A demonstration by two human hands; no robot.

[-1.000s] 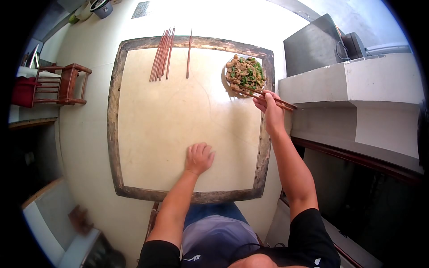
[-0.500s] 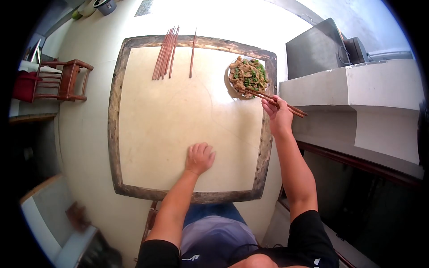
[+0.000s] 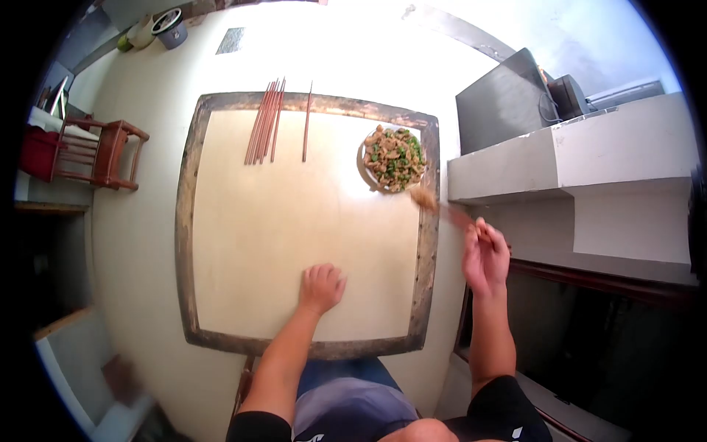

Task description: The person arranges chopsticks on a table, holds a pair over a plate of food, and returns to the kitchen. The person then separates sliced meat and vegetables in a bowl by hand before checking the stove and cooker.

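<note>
My right hand [image 3: 486,258] is closed on a pair of reddish-brown chopsticks [image 3: 456,216], blurred by motion, off the table's right edge. A brown piece of food [image 3: 423,198] is at their tips, above the table's right rim. Just up and left of it sits a plate of meat pieces with green bits [image 3: 395,158]. My left hand [image 3: 322,288] rests on the near part of the table [image 3: 294,221], fingers a little curled and apart, with nothing in it. Several chopsticks [image 3: 265,125] lie side by side at the far left, and a single stick [image 3: 307,125] lies right of them.
Dark worn wood [image 3: 184,243] frames the tabletop. To the left stands a wooden chair [image 3: 114,155]. A grey-white ledge [image 3: 508,173] with a dark flat panel [image 3: 501,103] runs along the right. A bucket [image 3: 170,31] stands on the floor at the far left.
My right hand has drawn back from the plate, toward me and to the right, and the chopsticks have lifted a piece of food off it. The whole view has shifted, with the table lower in it.
</note>
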